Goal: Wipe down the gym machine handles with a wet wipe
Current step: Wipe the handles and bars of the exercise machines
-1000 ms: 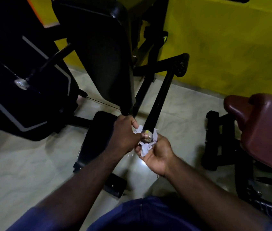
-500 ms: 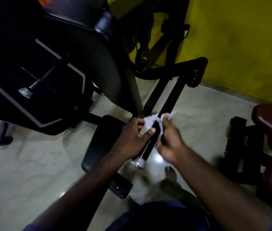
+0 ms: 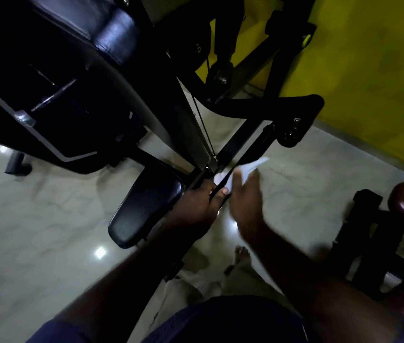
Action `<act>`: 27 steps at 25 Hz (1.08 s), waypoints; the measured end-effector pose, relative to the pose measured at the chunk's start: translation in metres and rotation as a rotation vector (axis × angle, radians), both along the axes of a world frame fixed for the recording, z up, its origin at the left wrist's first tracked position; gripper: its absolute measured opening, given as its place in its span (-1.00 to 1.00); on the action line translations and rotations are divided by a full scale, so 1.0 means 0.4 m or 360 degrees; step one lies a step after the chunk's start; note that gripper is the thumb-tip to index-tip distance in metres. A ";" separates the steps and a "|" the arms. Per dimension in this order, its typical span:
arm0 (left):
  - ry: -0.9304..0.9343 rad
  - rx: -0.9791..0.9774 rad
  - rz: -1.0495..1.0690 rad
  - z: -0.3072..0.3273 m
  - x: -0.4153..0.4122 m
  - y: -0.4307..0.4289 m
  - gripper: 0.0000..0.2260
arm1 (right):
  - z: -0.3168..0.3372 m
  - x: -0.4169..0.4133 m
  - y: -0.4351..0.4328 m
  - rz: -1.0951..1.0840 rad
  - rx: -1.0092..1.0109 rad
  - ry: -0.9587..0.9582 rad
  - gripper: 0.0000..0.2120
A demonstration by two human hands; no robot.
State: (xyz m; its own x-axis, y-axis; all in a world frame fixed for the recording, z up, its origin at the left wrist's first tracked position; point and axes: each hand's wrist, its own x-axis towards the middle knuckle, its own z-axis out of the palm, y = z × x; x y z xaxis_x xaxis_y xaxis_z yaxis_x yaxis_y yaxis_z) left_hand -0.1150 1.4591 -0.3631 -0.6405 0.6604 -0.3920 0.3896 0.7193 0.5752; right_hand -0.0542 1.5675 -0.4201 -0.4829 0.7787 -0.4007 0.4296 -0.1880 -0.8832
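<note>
Centre frame, the left hand (image 3: 196,204) grips the handle (image 3: 255,144), whose long axis runs up-right. The right hand (image 3: 245,199) holds the wipe (image 3: 252,167) against it.

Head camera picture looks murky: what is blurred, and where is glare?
In the head view, dim light; the right hand and wet wipe are smeared by motion; the left hand on the handle is sharper; bright glints sit on the glossy floor.

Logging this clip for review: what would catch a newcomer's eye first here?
At centre, the white wipe is held round the black handle by the right hand, while the left hand grips the handle just below. The bright yellow wall fills the upper right.
</note>
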 end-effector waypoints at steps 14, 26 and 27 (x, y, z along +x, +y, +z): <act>-0.0363 0.0046 0.0134 -0.001 -0.017 0.008 -0.76 | 0.024 0.010 0.189 0.1124 0.1975 -0.0139 -0.59; -0.0529 -0.0131 -0.0099 0.028 -0.045 -0.174 -0.49 | 0.076 -0.051 0.247 0.1303 0.1869 -0.0078 -0.73; -0.0510 -0.0131 -0.0113 0.028 -0.051 -0.202 -0.47 | 0.086 -0.040 0.205 0.1282 0.1854 -0.0019 -0.77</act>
